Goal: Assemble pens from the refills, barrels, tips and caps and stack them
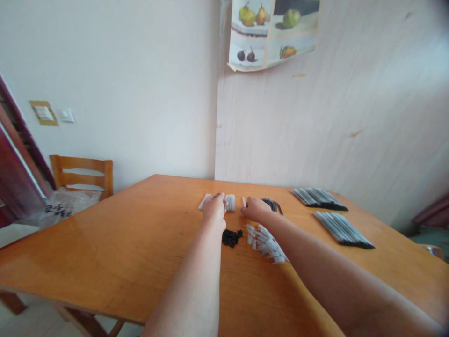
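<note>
Both my arms reach far across the orange wooden table [115, 243]. My left hand [214, 207] rests curled on a row of clear white tubes [229, 202]; what its fingers hold, if anything, is hidden. My right hand [255, 209] is closed in a pinch on one small white tube [243, 201]. Just behind that hand lies a small pile of thin dark rods [272, 204]. Near my wrists sit a heap of small black caps [231, 237] and a scatter of white pointed tips [266, 242].
Two bundles of grey pens with dark ends [318, 197] [342, 229] lie at the table's right. A wooden chair [82, 175] holding a plastic bag with black parts [65, 206] stands at the left. A wall and a fruit poster [271, 32] rise behind the table.
</note>
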Demonstrator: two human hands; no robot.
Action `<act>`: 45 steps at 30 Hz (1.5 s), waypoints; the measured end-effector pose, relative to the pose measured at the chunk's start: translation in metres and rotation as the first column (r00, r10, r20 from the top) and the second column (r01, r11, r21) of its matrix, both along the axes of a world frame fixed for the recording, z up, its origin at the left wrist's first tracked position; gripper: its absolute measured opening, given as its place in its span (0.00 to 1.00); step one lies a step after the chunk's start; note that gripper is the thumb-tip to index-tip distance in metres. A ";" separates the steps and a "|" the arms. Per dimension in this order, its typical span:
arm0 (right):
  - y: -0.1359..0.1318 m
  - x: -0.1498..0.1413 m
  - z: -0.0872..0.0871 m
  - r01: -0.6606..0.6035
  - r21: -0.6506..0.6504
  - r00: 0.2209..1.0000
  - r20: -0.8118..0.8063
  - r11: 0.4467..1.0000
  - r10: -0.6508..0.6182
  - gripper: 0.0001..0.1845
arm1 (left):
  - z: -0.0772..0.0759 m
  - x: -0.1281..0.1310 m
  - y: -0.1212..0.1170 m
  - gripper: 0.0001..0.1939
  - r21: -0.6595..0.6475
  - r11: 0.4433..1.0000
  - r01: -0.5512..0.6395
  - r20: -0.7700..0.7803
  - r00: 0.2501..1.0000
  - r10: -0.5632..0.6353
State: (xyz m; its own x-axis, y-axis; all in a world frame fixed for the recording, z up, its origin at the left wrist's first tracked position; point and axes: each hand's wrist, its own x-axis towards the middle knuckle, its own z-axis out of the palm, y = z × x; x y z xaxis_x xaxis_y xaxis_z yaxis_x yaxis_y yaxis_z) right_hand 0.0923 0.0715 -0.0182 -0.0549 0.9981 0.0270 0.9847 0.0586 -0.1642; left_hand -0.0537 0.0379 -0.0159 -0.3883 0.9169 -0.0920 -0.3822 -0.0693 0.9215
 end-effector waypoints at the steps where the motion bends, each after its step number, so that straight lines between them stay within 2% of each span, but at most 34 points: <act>1: 0.000 0.001 -0.001 0.023 -0.009 1.000 0.003 1.000 -0.023 0.23 | 0.001 0.000 -0.001 0.11 -0.003 1.000 0.001 -0.001 1.000 -0.001; 6: 0.002 0.004 -0.004 0.083 -0.055 0.996 -0.004 0.995 -0.084 0.19 | 0.002 0.002 -0.002 0.08 -0.004 1.000 0.003 -0.024 1.000 -0.003; 10: -0.001 0.012 0.002 0.094 -0.032 0.994 -0.051 0.995 -0.096 0.17 | -0.005 0.005 0.001 0.06 0.067 0.998 0.003 -0.193 0.981 0.010; 13: -0.007 0.022 0.009 0.053 -0.031 0.992 -0.116 0.998 -0.056 0.15 | -0.010 0.009 0.002 0.05 0.219 0.975 0.031 -0.464 0.883 0.077; 15: -0.014 0.029 0.013 0.001 -0.037 0.971 -0.239 0.999 -0.009 0.13 | -0.011 0.013 -0.002 0.09 0.319 0.941 0.110 -0.665 0.733 0.140; 16: -0.019 0.033 0.016 -0.031 -0.030 0.941 -0.338 0.999 0.019 0.11 | -0.010 0.016 -0.006 0.13 0.351 0.921 0.167 -0.752 0.636 0.171; 18: -0.030 0.038 0.020 -0.094 0.003 0.828 -0.555 0.996 0.080 0.08 | -0.007 0.021 -0.016 0.19 0.367 0.888 0.276 -0.880 0.413 0.235; 19: -0.037 0.041 0.023 -0.125 0.016 0.755 -0.647 0.992 0.106 0.07 | -0.006 0.023 -0.021 0.20 0.354 0.878 0.321 -0.912 0.329 0.247; 21: -0.050 0.044 0.028 -0.179 0.025 0.612 -0.780 0.984 0.131 0.07 | -0.002 0.028 -0.030 0.17 0.305 0.875 0.377 -0.948 0.210 0.240; 23: -0.059 0.048 0.032 -0.232 0.030 0.474 -0.869 0.972 0.140 0.11 | 0.001 0.030 -0.035 0.11 0.236 0.881 0.410 -0.971 0.124 0.203; 25: -0.062 0.054 0.034 -0.269 0.044 0.359 -0.922 0.962 0.143 0.14 | 0.002 0.031 -0.036 0.11 0.185 0.890 0.417 -0.983 0.065 0.174; 27: -0.057 0.067 0.032 -0.228 0.075 0.293 -0.945 0.971 0.142 0.14 | 0.003 0.030 -0.034 0.15 0.166 0.906 0.390 -0.986 0.040 0.163; 28: -0.053 0.076 0.029 -0.163 0.098 0.290 -0.946 0.982 0.143 0.14 | 0.003 0.029 -0.033 0.15 0.161 0.917 0.366 -0.987 0.035 0.159; 29: -0.047 0.087 0.026 -0.059 0.117 0.310 -0.942 0.991 0.130 0.13 | 0.002 0.028 -0.031 0.16 0.156 0.927 0.341 -0.987 0.031 0.155; 30: -0.041 0.098 0.021 0.045 0.125 0.364 -0.926 0.991 0.100 0.11 | 0.002 0.026 -0.030 0.15 0.151 0.936 0.319 -0.988 0.026 0.150; 31: -0.035 0.109 0.015 0.154 0.137 0.450 -0.891 0.979 0.054 0.10 | 0.002 0.025 -0.030 0.15 0.146 0.942 0.303 -0.989 0.021 0.147; 33: -0.025 0.130 0.001 0.312 0.130 0.688 -0.714 0.941 -0.130 0.09 | 0.002 0.024 -0.029 0.14 0.142 0.946 0.290 -0.989 0.013 0.145; 36: -0.017 0.149 -0.019 0.368 0.097 0.766 -0.596 0.925 -0.242 0.08 | 0.003 0.024 -0.030 0.14 0.135 0.948 0.287 -0.990 0.001 0.141; 39: -0.015 0.151 -0.031 0.356 0.055 0.817 -0.503 0.933 -0.283 0.07 | 0.004 0.024 -0.031 0.14 0.135 0.950 0.281 -0.990 -0.005 0.142; 43: -0.015 0.142 -0.031 0.335 -0.010 0.909 -0.260 0.942 -0.325 0.13 | 0.004 0.024 -0.031 0.14 0.129 0.951 0.281 -0.990 -0.015 0.139; 45: -0.015 0.139 -0.029 0.334 -0.032 0.929 -0.157 0.942 -0.335 0.16 | 0.003 0.024 -0.030 0.14 0.133 0.951 0.280 -0.989 -0.018 0.144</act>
State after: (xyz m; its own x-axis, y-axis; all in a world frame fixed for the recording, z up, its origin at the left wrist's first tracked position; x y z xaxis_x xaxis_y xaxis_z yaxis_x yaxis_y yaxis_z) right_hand 0.2313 0.0565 -0.0470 0.2868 0.9580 0.0037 0.9085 -0.2707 -0.3184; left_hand -0.0299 0.0077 -0.0125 0.1753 0.8410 0.5118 0.8721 -0.3739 0.3157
